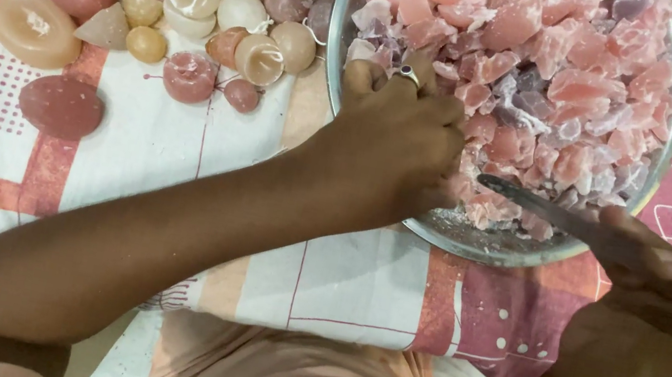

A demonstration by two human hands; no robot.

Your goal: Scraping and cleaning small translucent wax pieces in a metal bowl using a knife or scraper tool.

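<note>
On the patterned cloth [127, 170], in the steel bowl [340, 33] of pink wax chunks [558, 80], I judge I'm mid-chopping: my left hand [394, 148] curls closed around a chunk, right hand [671, 275] clenched on the knife [535, 207], needing a careful press clear of my fingers.

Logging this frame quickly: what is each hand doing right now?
Left hand: closed, reaching into the bowl among the wax chunks.
Right hand: closed, holding a knife.
</note>
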